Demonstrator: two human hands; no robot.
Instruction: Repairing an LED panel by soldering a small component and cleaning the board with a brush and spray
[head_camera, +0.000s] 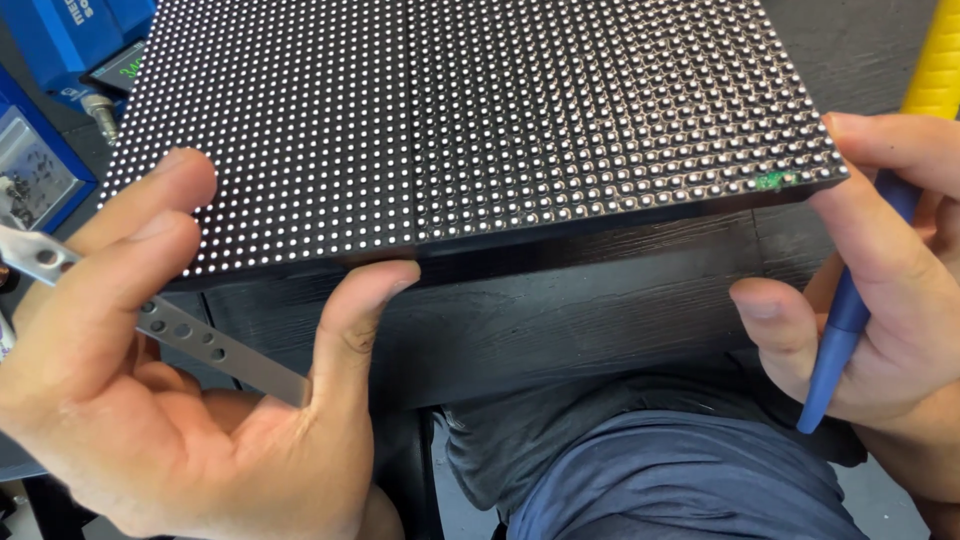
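On the black wooden table (560, 320), dotted LED panel (450, 120), left hand (170, 400) clamped on metal tweezers (190, 335), right hand (880, 300) gripping blue pen (845, 320).

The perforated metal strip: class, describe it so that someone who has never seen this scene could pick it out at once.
Start at the big black panel studded with rows of small dots, lying on the dark wooden table. At its near left corner the left hand holds the metal strip. It alone is flat, grey and punched with small round holes.
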